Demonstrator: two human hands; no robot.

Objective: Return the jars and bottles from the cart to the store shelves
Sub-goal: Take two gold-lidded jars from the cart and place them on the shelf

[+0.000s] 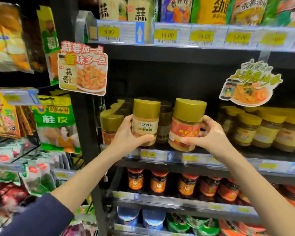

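Note:
My left hand (126, 133) grips a gold-lidded jar with a cream label (146, 121), held upright at the front edge of the middle shelf (160, 156). My right hand (209, 133) grips a second gold-lidded jar with an orange-red label (186, 125), its base resting at the shelf's front edge. The two jars stand side by side, a small gap apart. Behind and left of them stand more gold-lidded jars (110, 125). The cart is out of view.
Yellow-lidded jars (262, 130) fill the shelf to the right. Red-lidded dark sauce jars (158, 183) line the shelf below. Paper promo signs (83, 68) hang from the shelf above. Hanging spice packets (56, 123) crowd the left rack.

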